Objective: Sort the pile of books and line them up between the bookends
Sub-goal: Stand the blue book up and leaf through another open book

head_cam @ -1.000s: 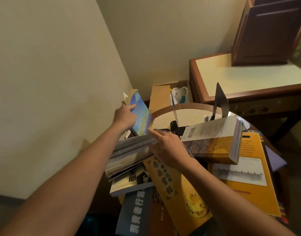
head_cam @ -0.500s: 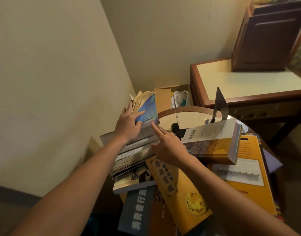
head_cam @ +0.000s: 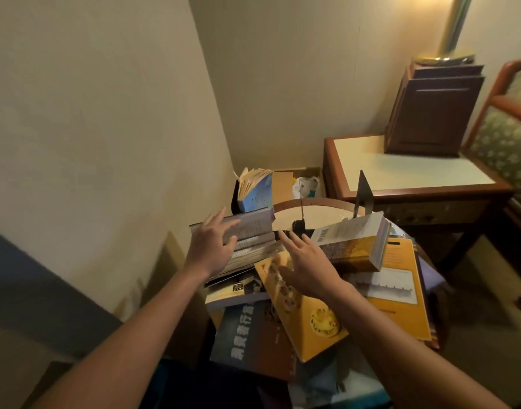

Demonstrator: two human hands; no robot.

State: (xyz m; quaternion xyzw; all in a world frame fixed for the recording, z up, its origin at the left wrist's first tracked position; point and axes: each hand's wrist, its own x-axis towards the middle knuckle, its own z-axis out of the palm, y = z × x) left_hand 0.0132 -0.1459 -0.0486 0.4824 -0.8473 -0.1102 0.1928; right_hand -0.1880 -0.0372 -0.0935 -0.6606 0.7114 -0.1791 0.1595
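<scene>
Head view. Shows a dark metal bookend (head_cam: 363, 191) upright at the far side of the round table (head_cam: 315, 203), taken here as the landmark. Finds a second, thin bookend (head_cam: 302, 206) edge-on just left of it, with bare tabletop between, likely the slot meant for the row.

Places a blue paperback (head_cam: 255, 193) well left of the landmark, standing on end just behind a stack of books (head_cam: 253, 240). Has its pages fanned, apparently parked there and not yet in the slot.

Spreads the left hand (head_cam: 212, 250) open, fingers straight, over the stack's top cover, left of and nearer than the landmark. Cannot tell through the blur whether touching.

Shows the right hand (head_cam: 308, 262) open too, gripping nothing, fingers splayed above a yellow book (head_cam: 309, 317) nearer than the landmark. Looks poised to steady the stack or take its top book.

Leaves a thick barcoded book (head_cam: 353, 243) tilted just in front of the landmark, propped on a large orange book (head_cam: 401, 293). Leaves most of the pile unsorted on the near side, a dark blue book (head_cam: 241, 335) among it.
</scene>
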